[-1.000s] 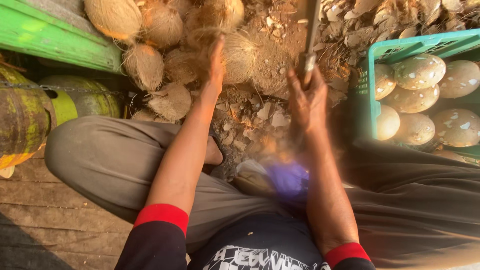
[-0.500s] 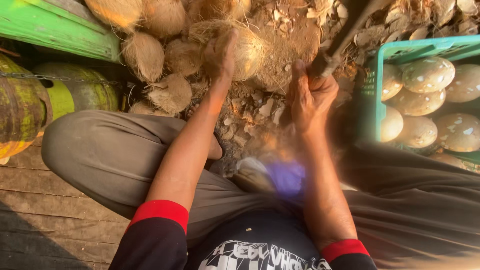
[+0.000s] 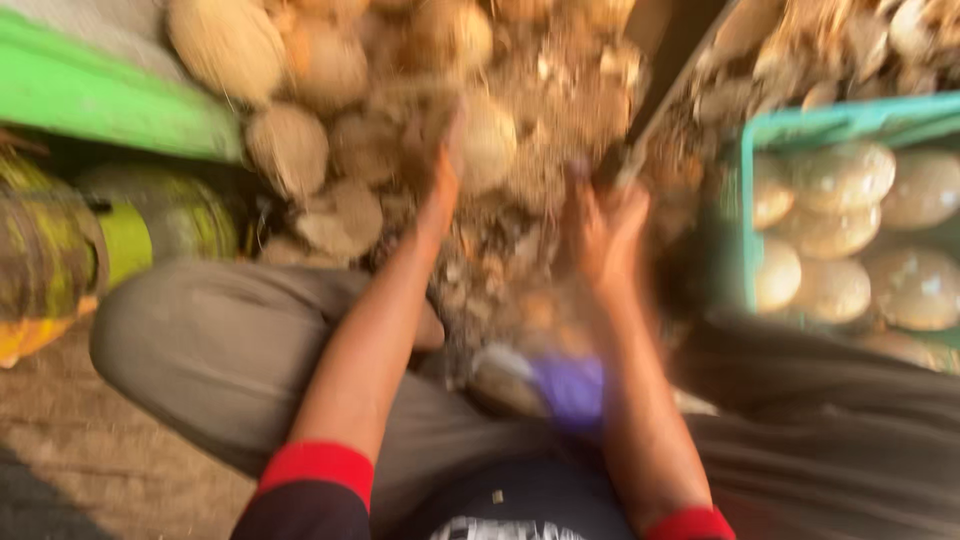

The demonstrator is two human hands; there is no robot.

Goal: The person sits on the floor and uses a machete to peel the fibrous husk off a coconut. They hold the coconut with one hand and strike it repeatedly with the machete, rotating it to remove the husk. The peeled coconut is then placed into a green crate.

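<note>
Hands apart, left hand (image 3: 447,170) on husked coconut (image 3: 487,140), right hand (image 3: 605,235) gripping blurred blade (image 3: 668,100)

My left hand (image 3: 447,165) is out at 12 o'clock against the piled husked coconuts (image 3: 300,100), which wall off everything from 10 to 1, with the green board (image 3: 110,105) shutting the 10 o'clock side beyond them. My right hand (image 3: 605,230) grips a long blade (image 3: 680,90) slanting to 1 o'clock, and the teal crate (image 3: 745,220) full of peeled coconuts (image 3: 840,240) blocks 2 to 3. Open passage is only the husk-littered ground (image 3: 500,270) between my forearms, closed at 6 by my knees (image 3: 200,350).
</note>
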